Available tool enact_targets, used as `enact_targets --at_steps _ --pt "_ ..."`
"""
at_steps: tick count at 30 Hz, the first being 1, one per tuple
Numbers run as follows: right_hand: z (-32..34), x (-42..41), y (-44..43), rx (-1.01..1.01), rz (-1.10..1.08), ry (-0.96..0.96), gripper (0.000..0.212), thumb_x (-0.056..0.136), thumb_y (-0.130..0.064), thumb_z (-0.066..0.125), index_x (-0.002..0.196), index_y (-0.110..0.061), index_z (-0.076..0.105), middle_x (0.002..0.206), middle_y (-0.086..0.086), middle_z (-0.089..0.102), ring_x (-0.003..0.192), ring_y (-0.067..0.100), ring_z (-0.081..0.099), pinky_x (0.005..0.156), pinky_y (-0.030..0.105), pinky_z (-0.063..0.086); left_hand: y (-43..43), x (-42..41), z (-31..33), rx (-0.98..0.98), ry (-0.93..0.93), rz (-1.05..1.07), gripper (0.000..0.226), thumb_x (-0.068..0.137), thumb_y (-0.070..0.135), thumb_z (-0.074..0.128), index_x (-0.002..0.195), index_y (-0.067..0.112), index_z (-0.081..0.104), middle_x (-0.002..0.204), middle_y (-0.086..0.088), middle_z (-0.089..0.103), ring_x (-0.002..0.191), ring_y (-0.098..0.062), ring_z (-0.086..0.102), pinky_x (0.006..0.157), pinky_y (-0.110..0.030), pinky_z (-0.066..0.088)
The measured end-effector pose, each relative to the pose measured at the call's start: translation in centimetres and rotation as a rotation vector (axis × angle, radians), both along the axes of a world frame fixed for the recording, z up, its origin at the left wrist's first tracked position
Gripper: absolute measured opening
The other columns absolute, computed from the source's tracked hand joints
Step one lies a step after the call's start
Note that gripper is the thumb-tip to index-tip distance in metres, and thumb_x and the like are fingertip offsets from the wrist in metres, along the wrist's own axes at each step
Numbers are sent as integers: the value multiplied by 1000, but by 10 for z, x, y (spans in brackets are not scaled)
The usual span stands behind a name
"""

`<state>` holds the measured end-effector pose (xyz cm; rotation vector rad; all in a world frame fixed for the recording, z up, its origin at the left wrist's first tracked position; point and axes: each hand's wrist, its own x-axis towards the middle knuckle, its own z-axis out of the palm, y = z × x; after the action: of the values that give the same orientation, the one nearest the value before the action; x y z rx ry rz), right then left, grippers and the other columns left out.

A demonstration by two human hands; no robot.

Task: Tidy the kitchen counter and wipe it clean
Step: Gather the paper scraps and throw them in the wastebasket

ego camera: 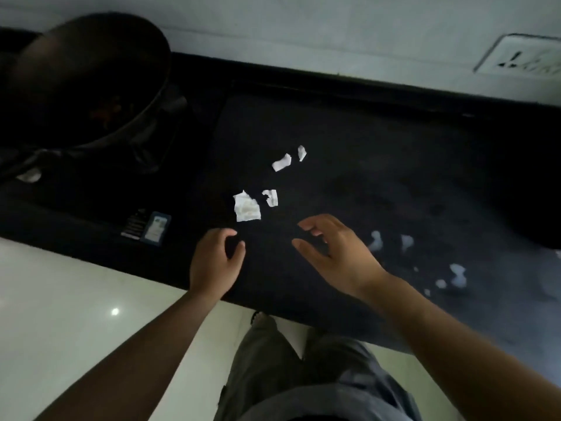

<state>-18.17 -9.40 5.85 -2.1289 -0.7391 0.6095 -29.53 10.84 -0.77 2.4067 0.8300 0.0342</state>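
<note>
- While both hands hang over the near part of the black stone kitchen counter (394, 183), neither holds anything. The left hand (217, 256) has thumb and fingers loosely curved in a C, and the right hand (337, 253) has its fingers spread and slightly bent. Contact with the surface cannot be told.
- Level with the hands, blurred pale paper scraps (406, 241) lie scattered to the right of the right hand, close to the front edge.
- Left of the left hand, a small dark blue card with a pale label (156, 227) lies flat near the front edge.
- Just beyond the left thumb tip lies the largest torn white paper scrap (247, 206), flat, roughly square, with no marked long axis. The left hand is the nearer one; the right hand is apart from it, to its right.
- Just beside that piece, to its right, lies a smaller notched white paper scrap (271, 197).
- Further off lie an oblong white paper scrap (281, 162) and a small white paper sliver (302, 152). Together the four pieces form a line running from near-left to far-right.
- At the far left stands a round black pan (91, 80); a white wall socket (522, 56) sits at the far right.
- Judgement: the coming move is probably a short forward reach, left hand to the largest piece. No cloth is in view, so wiping appears not yet begun.
</note>
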Motion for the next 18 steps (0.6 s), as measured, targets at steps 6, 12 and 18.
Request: enact_targets --at_steps 6,12,18 --pt "-39 35 46 -41 132 -107 42 86 -43 56 120 -18 53 120 -4 53 100 9 52 76 16 35 34 26 -24 274 42 -4 43 86 30 57 123 10 54 131 -12 52 123 -31 47 94 -48 42" --pt "-70 67 90 -82 178 -190 41 85 -30 63 122 -17 52 124 -2 51 114 18 45 83 22 39 45 33 -46 338 82 6 55 87 41 42 135 14 44 144 -9 42 132 -29 37 107 -48 29" --pt "-96 84 111 -108 228 -255 37 84 -18 64 120 -13 56 119 3 52 109 19 47 81 22 41 48 34 -51 351 76 18 55 85 43 36 135 20 44 143 -7 42 131 -28 37 106 -48 29"
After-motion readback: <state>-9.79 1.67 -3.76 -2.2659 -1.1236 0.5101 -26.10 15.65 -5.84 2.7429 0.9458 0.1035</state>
